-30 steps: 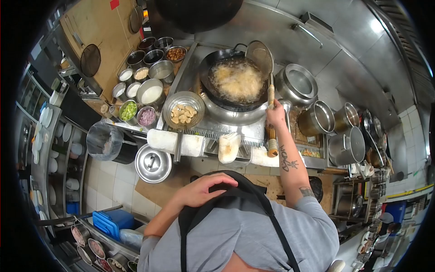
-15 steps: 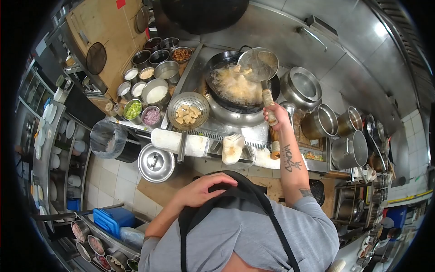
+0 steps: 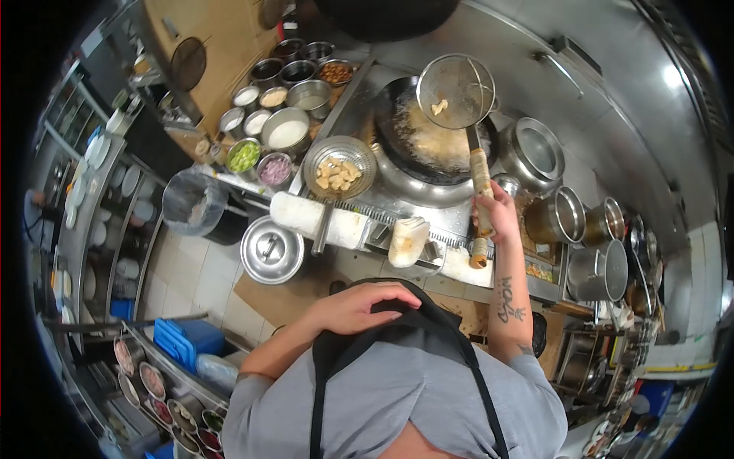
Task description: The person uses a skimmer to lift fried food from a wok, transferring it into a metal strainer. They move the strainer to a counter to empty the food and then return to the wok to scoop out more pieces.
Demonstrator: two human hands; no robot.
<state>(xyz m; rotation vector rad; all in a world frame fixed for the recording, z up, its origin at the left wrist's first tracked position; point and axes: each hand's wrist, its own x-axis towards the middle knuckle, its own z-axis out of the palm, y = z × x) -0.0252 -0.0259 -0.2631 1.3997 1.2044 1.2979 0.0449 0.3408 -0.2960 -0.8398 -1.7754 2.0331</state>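
Observation:
My right hand [image 3: 498,214] grips the wrapped handle of a wire mesh strainer [image 3: 465,80]. The strainer hangs over the back of a black wok [image 3: 388,122], and one small golden piece [image 3: 440,107] lies in its mesh. Pale, bubbling oil [image 3: 428,141] fills the wok. My left hand [image 3: 358,307] rests against the black apron at my chest, its fingers stretched out and the thumb apart. Left of the wok, a perforated ladle [image 3: 367,183] holds several browned pieces [image 3: 336,174].
Metal tubs of ingredients, with chopped green [image 3: 245,156] and purple [image 3: 274,169] pieces, stand at the left. A lidded pot [image 3: 272,250] sits below the counter near a lined bin [image 3: 191,210]. Steel pots [image 3: 598,271] stand at the right. Folded cloths [image 3: 409,241] lie along the front edge.
The strainer has moved up off the oil, and its bowl shows more fully with one piece inside. Less steam shows over the wok. The view has shifted slightly.

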